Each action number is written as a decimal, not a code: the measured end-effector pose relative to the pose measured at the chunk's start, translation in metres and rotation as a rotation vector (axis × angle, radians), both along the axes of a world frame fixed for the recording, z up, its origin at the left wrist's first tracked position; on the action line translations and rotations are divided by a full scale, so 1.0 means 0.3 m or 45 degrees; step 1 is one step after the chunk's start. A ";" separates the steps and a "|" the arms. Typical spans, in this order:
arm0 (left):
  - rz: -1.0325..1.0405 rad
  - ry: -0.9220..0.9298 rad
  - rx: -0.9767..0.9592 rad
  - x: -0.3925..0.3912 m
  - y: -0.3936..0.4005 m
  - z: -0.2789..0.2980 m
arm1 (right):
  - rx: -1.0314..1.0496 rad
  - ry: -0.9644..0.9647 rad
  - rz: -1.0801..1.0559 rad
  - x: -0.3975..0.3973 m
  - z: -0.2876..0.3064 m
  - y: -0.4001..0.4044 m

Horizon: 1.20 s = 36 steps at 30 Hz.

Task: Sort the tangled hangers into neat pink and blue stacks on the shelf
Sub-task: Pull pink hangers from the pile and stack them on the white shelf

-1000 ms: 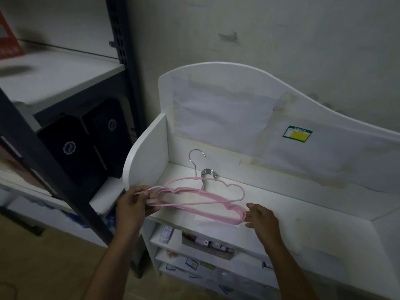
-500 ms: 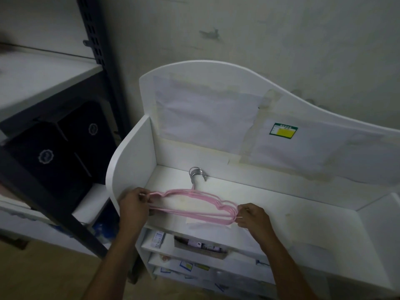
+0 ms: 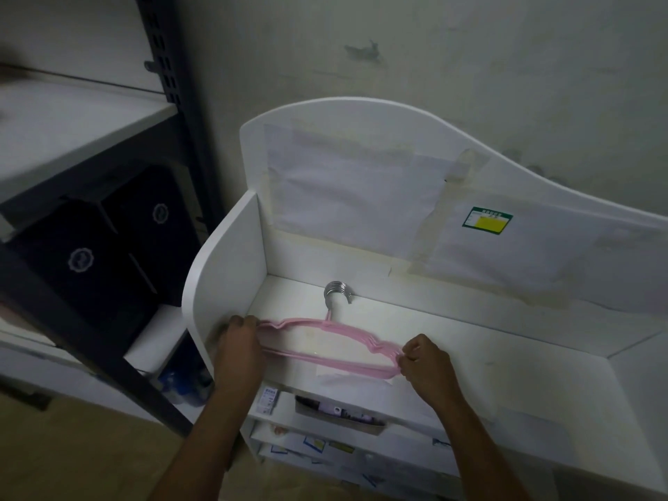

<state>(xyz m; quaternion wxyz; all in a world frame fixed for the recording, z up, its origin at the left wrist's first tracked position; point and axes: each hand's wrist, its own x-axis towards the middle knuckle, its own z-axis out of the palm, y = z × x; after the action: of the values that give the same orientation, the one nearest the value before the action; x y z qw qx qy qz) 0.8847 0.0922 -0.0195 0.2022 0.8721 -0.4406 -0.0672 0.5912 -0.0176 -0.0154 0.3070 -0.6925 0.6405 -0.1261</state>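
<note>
Since a second ago I've lowered the pink hangers (image 3: 327, 343) flat onto the shelf (image 3: 506, 359) near its front left corner, hooks (image 3: 338, 292) bunched toward the back edge. Left hand (image 3: 238, 341) and right hand (image 3: 426, 363) each grip an end with curled fingers, I judge to square the stack.

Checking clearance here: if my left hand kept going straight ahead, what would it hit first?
Probably the shelf's white side panel, just beyond the left hand gripping the pink hangers; depth is unclear.
</note>
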 end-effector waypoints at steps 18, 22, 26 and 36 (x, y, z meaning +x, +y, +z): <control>-0.114 0.029 0.152 0.083 -0.107 0.004 | -0.259 0.433 0.225 0.104 0.013 -0.024; -0.206 -0.019 0.220 0.092 -0.127 0.013 | -0.299 0.421 0.250 0.117 -0.002 -0.022; -0.265 -0.091 0.262 0.083 -0.134 0.008 | -0.272 0.443 0.267 0.122 -0.007 -0.018; -0.280 -0.031 0.289 0.114 -0.178 -0.005 | -0.296 0.503 0.285 0.140 -0.017 -0.038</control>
<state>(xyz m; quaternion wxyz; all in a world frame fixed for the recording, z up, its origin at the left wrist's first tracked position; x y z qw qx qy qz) 0.9188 0.0387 -0.0211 0.0883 0.8365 -0.5254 -0.1279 0.6332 -0.0290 -0.0205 0.1063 -0.8010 0.5886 -0.0265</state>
